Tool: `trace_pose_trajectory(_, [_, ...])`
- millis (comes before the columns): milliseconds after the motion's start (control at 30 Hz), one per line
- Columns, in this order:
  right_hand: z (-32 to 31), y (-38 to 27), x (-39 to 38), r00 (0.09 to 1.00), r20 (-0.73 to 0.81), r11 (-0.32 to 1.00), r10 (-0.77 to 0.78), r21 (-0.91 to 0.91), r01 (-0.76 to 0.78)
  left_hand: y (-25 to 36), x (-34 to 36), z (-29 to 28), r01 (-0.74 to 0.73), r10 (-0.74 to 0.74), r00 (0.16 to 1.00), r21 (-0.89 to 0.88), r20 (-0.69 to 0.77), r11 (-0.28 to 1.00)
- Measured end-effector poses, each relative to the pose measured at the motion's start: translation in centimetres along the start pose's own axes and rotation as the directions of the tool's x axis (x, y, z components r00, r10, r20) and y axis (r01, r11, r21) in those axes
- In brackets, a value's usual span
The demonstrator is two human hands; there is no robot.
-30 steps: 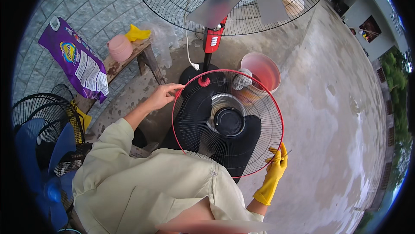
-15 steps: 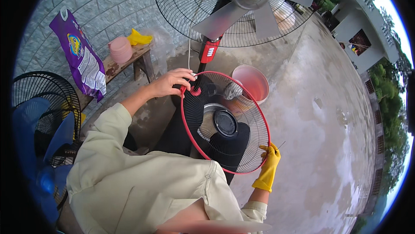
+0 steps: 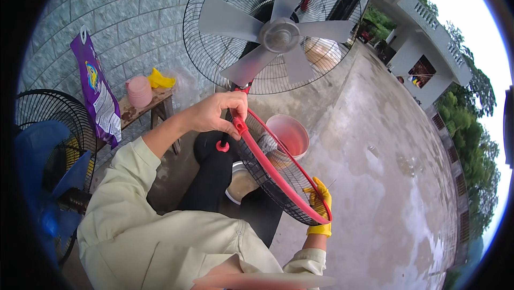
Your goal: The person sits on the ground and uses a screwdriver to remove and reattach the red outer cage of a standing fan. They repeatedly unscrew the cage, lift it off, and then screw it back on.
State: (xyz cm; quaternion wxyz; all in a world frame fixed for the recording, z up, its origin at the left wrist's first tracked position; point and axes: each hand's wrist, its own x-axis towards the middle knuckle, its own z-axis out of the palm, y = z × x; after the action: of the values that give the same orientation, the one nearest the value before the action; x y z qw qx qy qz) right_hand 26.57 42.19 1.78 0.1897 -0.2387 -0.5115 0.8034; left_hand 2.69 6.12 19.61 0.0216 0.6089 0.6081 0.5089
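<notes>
Between my two hands a round fan guard (image 3: 278, 175) with a red rim and dark wire mesh is held tilted, nearly edge-on. My bare left hand (image 3: 222, 113) pinches its upper-left rim. In a yellow rubber glove, my right hand (image 3: 320, 201) grips the lower-right rim from the far side, its fingers partly hidden by the mesh. A thin pointed thing sticks out beside that glove, too fine to name. Ahead stands a pedestal fan (image 3: 281, 35) with grey blades bare at the front and a black rear guard behind them.
A pink bucket (image 3: 289, 134) stands on the wet concrete floor (image 3: 385, 204). At my feet is a pale basin (image 3: 241, 183). On the left, a wooden bench (image 3: 128, 114) carries a pink container (image 3: 139, 92), a yellow glove (image 3: 161, 78) and a purple bag (image 3: 99, 94). A blue-bladed fan (image 3: 51, 167) is nearby.
The fan guard has turned from facing me to nearly edge-on, still in both hands. My left hand now bends over its rim. The whole view has shifted a little.
</notes>
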Motion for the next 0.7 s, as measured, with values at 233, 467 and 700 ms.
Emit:
trace_pose_trajectory(233, [-0.8,-4.8,-0.9,0.977,-0.013,0.975,-0.215,-0.059,0.214,0.3,-3.7,-0.9,0.044,-0.052,0.997,0.136,0.053,0.990])
trace_pose_trajectory(467, [-1.0,-8.0,-2.2,0.968,-0.024,0.954,-0.251,-0.176,0.243,-0.2,-4.7,-0.7,0.080,-0.079,0.997,0.088,-0.013,0.993])
trace_pose_trajectory(700, [-0.2,-8.5,-3.2,0.961,-0.034,0.948,-0.273,-0.182,0.263,-0.2,-5.3,-1.4,0.081,-0.079,0.996,0.053,-0.042,0.995])
